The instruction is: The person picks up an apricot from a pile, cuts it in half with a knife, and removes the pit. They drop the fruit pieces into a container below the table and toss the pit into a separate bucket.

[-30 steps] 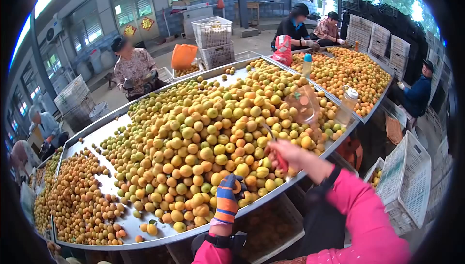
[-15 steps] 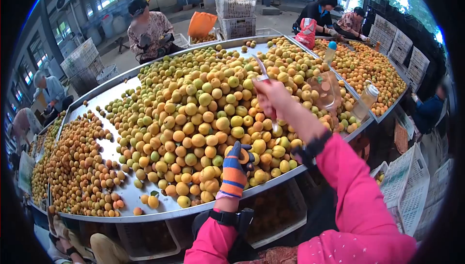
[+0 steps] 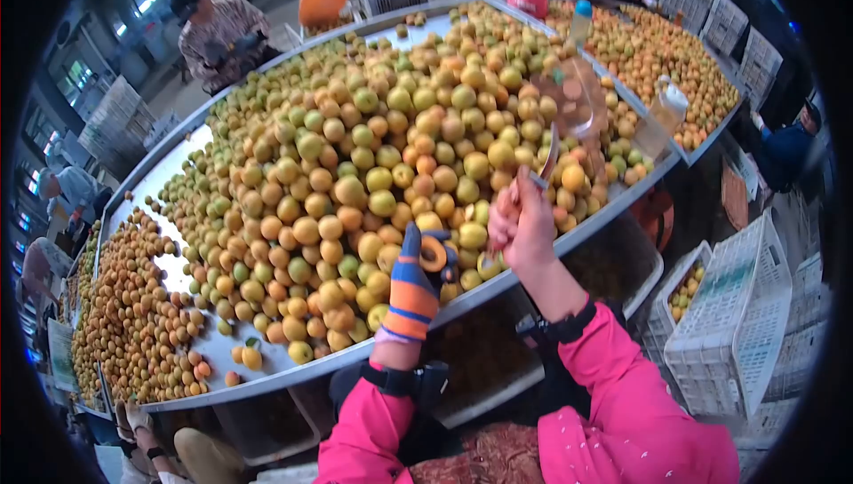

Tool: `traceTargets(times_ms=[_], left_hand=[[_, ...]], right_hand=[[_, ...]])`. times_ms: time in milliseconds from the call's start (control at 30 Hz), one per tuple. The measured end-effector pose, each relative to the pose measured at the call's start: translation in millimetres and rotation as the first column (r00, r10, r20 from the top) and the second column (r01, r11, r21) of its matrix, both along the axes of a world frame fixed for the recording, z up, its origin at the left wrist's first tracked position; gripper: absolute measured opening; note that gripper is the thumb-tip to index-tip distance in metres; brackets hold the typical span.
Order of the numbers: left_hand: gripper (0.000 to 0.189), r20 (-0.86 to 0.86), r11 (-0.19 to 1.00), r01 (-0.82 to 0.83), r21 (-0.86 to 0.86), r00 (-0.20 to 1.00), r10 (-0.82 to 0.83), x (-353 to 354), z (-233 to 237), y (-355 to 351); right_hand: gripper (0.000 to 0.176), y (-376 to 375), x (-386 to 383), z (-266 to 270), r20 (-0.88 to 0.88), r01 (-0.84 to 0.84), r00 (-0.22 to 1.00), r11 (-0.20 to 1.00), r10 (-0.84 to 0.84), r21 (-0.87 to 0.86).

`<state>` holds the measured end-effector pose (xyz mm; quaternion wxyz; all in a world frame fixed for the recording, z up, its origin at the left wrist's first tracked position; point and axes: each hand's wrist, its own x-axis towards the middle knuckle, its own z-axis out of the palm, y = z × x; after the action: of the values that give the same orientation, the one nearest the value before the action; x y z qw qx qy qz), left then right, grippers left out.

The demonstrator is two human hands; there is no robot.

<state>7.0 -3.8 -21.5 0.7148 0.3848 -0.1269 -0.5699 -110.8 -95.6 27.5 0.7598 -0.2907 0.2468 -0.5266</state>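
My left hand (image 3: 414,293), in an orange and blue striped glove, is closed around a halved apricot (image 3: 434,255). The cut face with its dark hollow is turned up between thumb and fingers. To its right, my bare right hand (image 3: 524,225) grips a knife (image 3: 552,155) whose curved blade points up and away from me. Most of the knife's handle is hidden in the fingers. Both hands are over the near side of a large heap of yellow-orange and greenish apricots (image 3: 351,191) on a metal-rimmed table (image 3: 484,296).
A clear bottle (image 3: 665,115) lies at the table's right side, near a transparent container (image 3: 573,98). White plastic crates (image 3: 729,342) stand on the right, and bins sit under the rim. A person (image 3: 222,35) is across the table; others work at the far right and left.
My right hand has come down and nearer to me with the knife, closer to my left hand. My left hand still holds the apricot half. The view has shifted.
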Motion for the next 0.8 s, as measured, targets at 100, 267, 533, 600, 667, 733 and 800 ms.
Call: traceTargets(times_ms=[100, 267, 533, 600, 667, 733, 800], left_hand=[[0.051, -0.080, 0.993, 0.119, 0.020, 0.990, -0.117, -5.9, -4.0, -4.0], [0.052, -0.095, 0.979, 0.196, 0.052, 0.977, -0.190, -17.5, -5.9, -7.2], [0.039, -0.221, 0.958, 0.168, 0.231, 0.968, -0.116, -30.0, -7.7, -4.4], [0.034, -0.197, 0.962, 0.198, 0.186, 0.967, -0.161, -23.6, -28.3, -3.5], [0.030, -0.134, 0.945, 0.138, 0.296, 0.986, -0.102, -39.2, -0.3, 0.9], [0.033, -0.042, 0.978, 0.138, 0.157, 0.990, -0.133, -17.8, -50.5, 2.0], [0.051, 0.000, 0.985, 0.166, 0.040, 0.986, -0.166, -11.9, -71.2, 4.2]], right_hand=[[0.039, -7.0, -8.2, 1.1, 0.093, 0.017, 0.996, 0.998, -0.011, -0.065], [0.043, -0.5, -6.6, 5.2, 0.119, 0.072, 0.991, 0.994, -0.062, -0.079], [0.028, 17.6, 4.3, -12.7, 0.052, 0.034, 0.998, 0.972, -0.023, -0.234], [0.014, 22.6, 6.8, -16.7, -0.040, 0.077, 0.996, 0.989, -0.083, -0.130], [0.010, 23.2, 14.5, -33.2, -0.095, 0.119, 0.985, 0.960, -0.146, -0.252], [0.016, 30.6, 7.9, -17.3, -0.242, 0.046, 0.960, 0.930, -0.143, -0.365], [0.021, 30.5, 7.1, -16.6, -0.223, 0.036, 0.956, 0.831, -0.190, -0.555]])
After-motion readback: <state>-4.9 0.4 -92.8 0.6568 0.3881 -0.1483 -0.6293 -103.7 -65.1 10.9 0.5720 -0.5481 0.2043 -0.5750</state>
